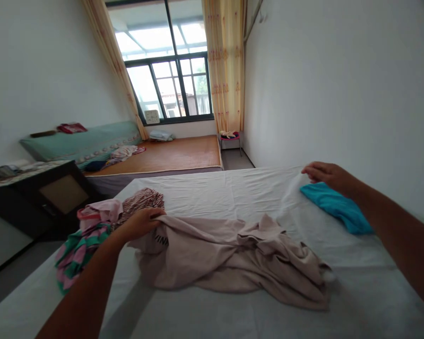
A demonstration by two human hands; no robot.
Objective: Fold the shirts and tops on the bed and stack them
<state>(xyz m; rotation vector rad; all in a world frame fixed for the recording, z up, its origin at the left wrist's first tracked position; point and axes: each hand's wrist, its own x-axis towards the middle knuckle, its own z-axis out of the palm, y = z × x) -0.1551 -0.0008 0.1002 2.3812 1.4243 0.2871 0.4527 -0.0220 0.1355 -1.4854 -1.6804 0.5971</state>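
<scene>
A beige-pink garment [205,259] with dark printed letters lies rumpled across the white sheet [205,193]. My left hand [141,225] pinches its upper left edge and lifts that corner a little. Its right part is bunched in loose folds. Off to the right, my right hand [327,176] is over the sheet's far edge, just beyond a folded turquoise cloth [339,207]. Those fingers are curled together, and whether they grip anything is hidden. Beside my left forearm is a pile with a striped reddish-brown cloth [144,200], a pink cloth [104,212] and a green-and-pink garment [79,256].
Beyond the sheet stands a bed with a brown mat [183,153] and some clothes [123,153] on it. A dark cabinet [56,197] is at the left. A small stool [230,136] stands under the curtain [228,70], and a white wall [339,84] runs along the right.
</scene>
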